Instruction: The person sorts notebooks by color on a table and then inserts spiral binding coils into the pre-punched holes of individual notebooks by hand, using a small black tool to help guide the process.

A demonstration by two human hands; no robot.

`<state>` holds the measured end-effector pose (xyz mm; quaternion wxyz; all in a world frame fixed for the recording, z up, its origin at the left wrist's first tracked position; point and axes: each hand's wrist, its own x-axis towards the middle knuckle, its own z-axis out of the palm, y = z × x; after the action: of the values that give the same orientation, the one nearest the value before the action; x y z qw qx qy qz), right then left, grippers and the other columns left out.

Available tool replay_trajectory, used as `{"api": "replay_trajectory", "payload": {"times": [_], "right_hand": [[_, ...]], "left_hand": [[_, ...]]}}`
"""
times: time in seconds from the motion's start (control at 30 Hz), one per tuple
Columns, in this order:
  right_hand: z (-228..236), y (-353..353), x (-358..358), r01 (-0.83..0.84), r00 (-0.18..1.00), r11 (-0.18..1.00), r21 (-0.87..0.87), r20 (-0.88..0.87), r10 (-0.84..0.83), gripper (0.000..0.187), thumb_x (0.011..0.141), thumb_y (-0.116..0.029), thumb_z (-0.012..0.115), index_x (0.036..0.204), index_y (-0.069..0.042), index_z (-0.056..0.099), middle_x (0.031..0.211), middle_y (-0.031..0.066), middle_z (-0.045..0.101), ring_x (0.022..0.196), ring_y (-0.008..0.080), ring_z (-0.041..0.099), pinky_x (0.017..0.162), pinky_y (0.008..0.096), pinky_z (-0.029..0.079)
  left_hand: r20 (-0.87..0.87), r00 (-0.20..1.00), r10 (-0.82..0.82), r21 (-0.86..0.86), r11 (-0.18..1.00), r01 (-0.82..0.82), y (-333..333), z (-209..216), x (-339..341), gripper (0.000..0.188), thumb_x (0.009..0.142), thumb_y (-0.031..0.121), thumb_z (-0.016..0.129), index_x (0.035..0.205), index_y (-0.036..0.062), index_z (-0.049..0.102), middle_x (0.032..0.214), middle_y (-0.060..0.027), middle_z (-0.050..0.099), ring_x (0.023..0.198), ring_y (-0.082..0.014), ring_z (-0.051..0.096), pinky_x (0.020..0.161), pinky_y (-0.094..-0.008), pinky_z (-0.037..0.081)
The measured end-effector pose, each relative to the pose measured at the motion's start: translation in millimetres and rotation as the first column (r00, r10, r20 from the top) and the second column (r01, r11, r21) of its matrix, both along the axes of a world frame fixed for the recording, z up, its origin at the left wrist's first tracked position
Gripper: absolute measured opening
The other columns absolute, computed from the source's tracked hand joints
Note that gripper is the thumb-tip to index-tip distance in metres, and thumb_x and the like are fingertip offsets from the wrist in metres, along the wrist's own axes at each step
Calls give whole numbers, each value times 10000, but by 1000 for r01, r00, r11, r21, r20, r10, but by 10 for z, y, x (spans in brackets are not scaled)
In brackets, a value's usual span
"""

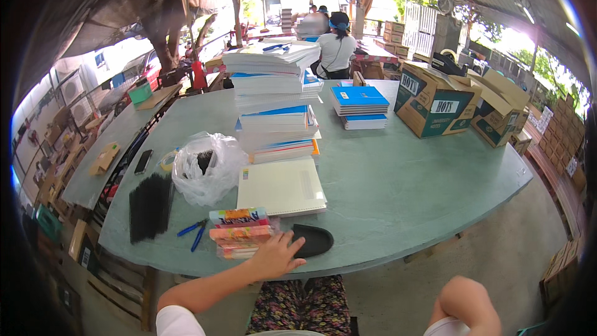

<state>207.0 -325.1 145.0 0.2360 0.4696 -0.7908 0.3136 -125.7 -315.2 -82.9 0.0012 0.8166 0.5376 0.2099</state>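
Observation:
My left hand (278, 256) rests at the table's near edge with its fingers spread. Its fingertips reach the edge of a flat, black, round-ended object (312, 241), whose kind I cannot make out. Just left of that hand lies a stack of small, colourful plastic-wrapped packets (240, 234). Blue-handled pliers or cutters (198, 234) lie farther left. Behind the packets is a cream-covered, spiral-bound notebook pile (281, 186). Of my right arm only the bent elbow region shows at the lower right; its hand is out of sight.
A tall stack of papers and notebooks (273, 96) rises beyond the cream pile. Left are a clear plastic bag (209, 168), black binding combs (151, 207) and a phone (143, 161). Blue notebooks (360, 101) and open cartons (435, 102) stand at the back right. Another person (336, 50) sits beyond.

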Motion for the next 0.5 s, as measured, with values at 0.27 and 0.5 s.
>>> {"api": "replay_trajectory", "payload": {"times": [0.27, 0.5], "right_hand": [[-657, -728, -1283, -312, 896, 797, -517, 120, 429, 225, 725, -237, 568, 821, -34, 570, 788, 98, 516, 754, 305, 502, 637, 415, 397], [-741, -850, -1434, -304, 888, 824, -478, 171, 427, 229, 776, -282, 551, 842, -64, 581, 798, 97, 524, 771, 324, 502, 676, 439, 394]], "left_hand": [[-48, 964, 262, -164, 950, -266, 316, -557, 393, 536, 762, 297, 641, 1203, 31, 491, 1184, -182, 511, 989, -341, 556, 808, -393, 471], [-198, 924, 327, 477, 856, -200, -507, 563, 48, 445, 703, 131, 614, 1133, 38, 550, 1165, -164, 538, 975, -278, 556, 823, -407, 457]]}}
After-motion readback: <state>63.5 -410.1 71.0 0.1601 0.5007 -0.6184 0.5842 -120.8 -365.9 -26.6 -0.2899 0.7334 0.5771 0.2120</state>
